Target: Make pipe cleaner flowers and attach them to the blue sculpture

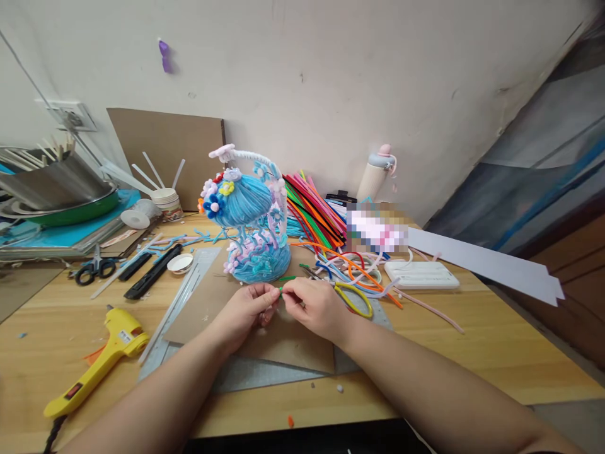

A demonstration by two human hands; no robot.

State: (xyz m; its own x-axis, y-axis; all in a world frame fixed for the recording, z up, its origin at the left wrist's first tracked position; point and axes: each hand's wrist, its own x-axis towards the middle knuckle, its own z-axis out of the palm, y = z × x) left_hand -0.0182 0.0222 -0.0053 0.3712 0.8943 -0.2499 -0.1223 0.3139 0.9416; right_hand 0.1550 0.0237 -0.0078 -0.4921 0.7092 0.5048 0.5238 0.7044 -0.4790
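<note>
I saw the glue gun (113, 343) left of the cardboard (288, 347); the figure (250, 214) stood behind it; pipe cleaners (314, 211) lay to its right.

Bright even indoor light, soft faint shadows, no glare, sharp centre, wide-angle bending at edges, dark vignetted upper right corner

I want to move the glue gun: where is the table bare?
Bare wood: right of the right hand, below the white box, and between the glue gun and scissors. Crowded around the pipe cleaners and blue sculpture.

Green pipe cleaner (282, 291), blue figurine (250, 217), yellow glue gun (101, 359).
</note>
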